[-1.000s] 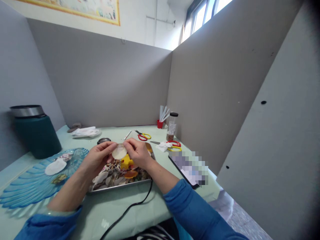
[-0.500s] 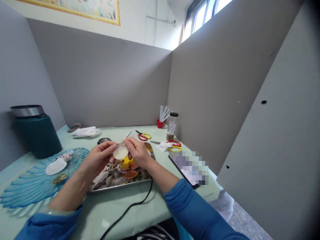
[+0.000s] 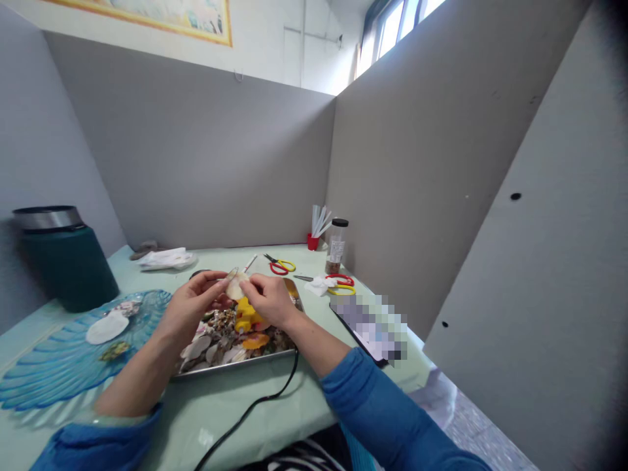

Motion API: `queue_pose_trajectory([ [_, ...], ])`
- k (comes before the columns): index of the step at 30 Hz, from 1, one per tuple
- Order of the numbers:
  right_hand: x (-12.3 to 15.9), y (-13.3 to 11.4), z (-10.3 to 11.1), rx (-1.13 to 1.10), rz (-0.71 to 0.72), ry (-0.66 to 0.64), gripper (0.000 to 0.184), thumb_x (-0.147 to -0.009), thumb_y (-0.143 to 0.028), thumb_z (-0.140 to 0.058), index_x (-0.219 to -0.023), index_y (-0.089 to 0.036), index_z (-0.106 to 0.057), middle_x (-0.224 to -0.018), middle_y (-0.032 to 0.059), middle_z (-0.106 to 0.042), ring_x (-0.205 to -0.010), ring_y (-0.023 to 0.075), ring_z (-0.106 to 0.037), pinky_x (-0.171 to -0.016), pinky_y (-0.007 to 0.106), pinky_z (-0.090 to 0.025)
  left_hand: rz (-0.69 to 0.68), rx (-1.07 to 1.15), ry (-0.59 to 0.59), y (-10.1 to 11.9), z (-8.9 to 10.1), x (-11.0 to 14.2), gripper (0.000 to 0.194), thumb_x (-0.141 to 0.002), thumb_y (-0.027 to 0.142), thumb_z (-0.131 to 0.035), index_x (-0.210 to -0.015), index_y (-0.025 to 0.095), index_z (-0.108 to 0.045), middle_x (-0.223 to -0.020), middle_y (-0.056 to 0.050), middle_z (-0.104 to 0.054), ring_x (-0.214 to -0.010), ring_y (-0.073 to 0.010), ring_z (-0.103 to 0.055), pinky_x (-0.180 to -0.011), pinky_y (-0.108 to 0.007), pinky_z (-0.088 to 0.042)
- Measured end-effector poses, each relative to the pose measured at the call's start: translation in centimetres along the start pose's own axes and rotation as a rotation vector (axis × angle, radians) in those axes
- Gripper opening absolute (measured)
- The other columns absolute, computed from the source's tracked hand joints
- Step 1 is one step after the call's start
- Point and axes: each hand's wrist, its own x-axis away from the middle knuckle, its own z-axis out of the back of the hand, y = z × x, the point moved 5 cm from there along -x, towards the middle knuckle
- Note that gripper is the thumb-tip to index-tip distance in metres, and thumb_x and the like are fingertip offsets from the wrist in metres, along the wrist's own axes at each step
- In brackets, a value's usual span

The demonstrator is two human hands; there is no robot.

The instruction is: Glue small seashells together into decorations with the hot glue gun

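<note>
Over a metal tray (image 3: 230,369), both hands meet around a pale, rounded seashell (image 3: 237,288). My right hand (image 3: 269,299) pinches its right side. My left hand (image 3: 200,296) is closed at its left, fingers curled, with a thin, clear-looking shell edge (image 3: 232,273) rising by the fingertips. Whether this edge belongs to a second shell I cannot tell. In the tray below are many loose shells (image 3: 203,347), an orange scallop shell (image 3: 256,341) and a yellow plastic object (image 3: 246,315), partly covered by the right hand.
At left are a blue shell-shaped plate (image 3: 44,373) bearing a white shell (image 3: 108,326), and a green flask (image 3: 63,268). Scissors (image 3: 280,265), more scissors (image 3: 342,283), a jar (image 3: 336,247) and a phone (image 3: 367,333) lie or stand rightward. A black cord (image 3: 255,405) crosses the front.
The pale shell has been turned and tilted between my hands, and a thin clear edge now shows above it. My left fingers have risen slightly. The view has shifted a little.
</note>
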Motion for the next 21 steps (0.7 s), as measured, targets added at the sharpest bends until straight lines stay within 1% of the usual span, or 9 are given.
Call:
queue_pose_trajectory([
  [2,0.03,-0.01,-0.09,0.01,-0.004,-0.014,0.035,-0.087,-0.035,-0.043,-0.056,-0.019,-0.046,-0.051,-0.0059,-0.036,-0.052,0.0082,-0.037,-0.051,0.019,-0.026,-0.032,-0.06,0.01,0.07,0.0,-0.01,0.042,-0.062,0.037,-0.074,-0.095,0.016,-0.059,-0.066,0.002,-0.062,-0.052,-0.0097,-0.057,-0.054,-0.022,-0.048],
  [7,0.17,-0.19,-0.12,0.005,0.011,-0.021,0.035,-0.087,-0.035,-0.043,-0.055,-0.019,-0.042,-0.05,-0.0062,-0.033,-0.051,0.0078,-0.036,-0.051,0.019,-0.025,-0.054,-0.107,0.006,-0.01,-0.01,-0.03,0.037,-0.065,0.039,-0.072,-0.09,0.015,-0.06,-0.05,0.005,-0.054,-0.044,-0.0083,-0.05,-0.045,-0.018,-0.04],
  [12,0.15,-0.16,-0.04,-0.008,0.016,-0.015,0.036,-0.087,-0.034,-0.043,-0.055,-0.019,-0.041,-0.05,-0.0061,-0.034,-0.051,0.0078,-0.037,-0.05,0.019,-0.025,-0.045,-0.119,-0.007,-0.13,0.05,-0.08,0.039,-0.066,0.039,-0.071,-0.095,0.015,-0.06,-0.05,0.004,-0.055,-0.044,-0.0092,-0.051,-0.047,-0.019,-0.04],
  [15,0.2,-0.4,0.01,-0.013,0.033,-0.019,0.036,-0.088,-0.036,-0.043,-0.056,-0.019,-0.044,-0.051,-0.0061,-0.035,-0.051,0.0079,-0.037,-0.051,0.019,-0.026,-0.042,-0.135,0.017,-0.09,0.18,-0.1,0.041,-0.066,0.039,-0.07,-0.097,0.014,-0.061,-0.048,0.004,-0.055,-0.043,-0.0092,-0.051,-0.047,-0.019,-0.04],
  [17,0.23,-0.58,0.11,-0.024,0.042,-0.011,0.034,-0.088,-0.041,-0.044,-0.062,-0.019,-0.049,-0.053,-0.006,-0.039,-0.052,0.0082,-0.04,-0.052,0.019,-0.029,-0.042,-0.143,0.034,-0.06,0.23,-0.06,0.042,-0.066,0.04,-0.07,-0.097,0.014,-0.061,-0.047,0.004,-0.055,-0.043,-0.0092,-0.05,-0.046,-0.019,-0.039],
  [19,0.23,-0.67,0.32,-0.063,0.041,0.024,0.028,-0.088,-0.044,-0.045,-0.077,-0.02,-0.055,-0.06,-0.0053,-0.047,-0.055,0.0087,-0.044,-0.055,0.019,-0.032,-0.04,-0.168,0.023,-0.01,0.09,0.02,0.042,-0.066,0.041,-0.07,-0.097,0.013,-0.063,-0.047,0.004,-0.055,-0.043,-0.0093,-0.049,-0.045,-0.019,-0.039],
  [21,0.18,-0.66,0.55,-0.111,0.049,0.074,0.024,-0.087,-0.042,-0.048,-0.093,-0.02,-0.055,-0.068,-0.004,-0.054,-0.06,0.0094,-0.049,-0.059,0.019,-0.036,-0.032,-0.224,-0.023,0.03,-0.29,0.17,0.042,-0.066,0.042,-0.069,-0.096,0.013,-0.064,-0.046,0.003,-0.055,-0.043,-0.0094,-0.048,-0.045,-0.019,-0.038],
])
